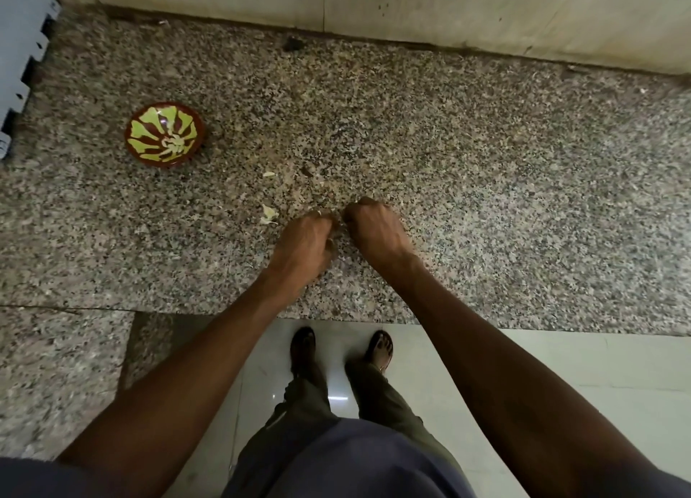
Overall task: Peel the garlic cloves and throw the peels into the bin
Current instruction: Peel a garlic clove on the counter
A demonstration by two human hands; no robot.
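Note:
My left hand and my right hand are held close together just above the speckled granite counter, fingers curled downward. What they hold is mostly hidden by the knuckles; a small pale bit shows at the left hand's fingertips. Pale garlic peels lie on the counter just left of my left hand, and a smaller scrap lies farther back. A red-and-green patterned bowl with peeled garlic cloves in its middle stands at the left. No bin is in view.
A beige tiled wall runs along the back of the counter. A grey-white object juts in at the far left edge. The counter's front edge is near my legs, with glossy floor tiles below.

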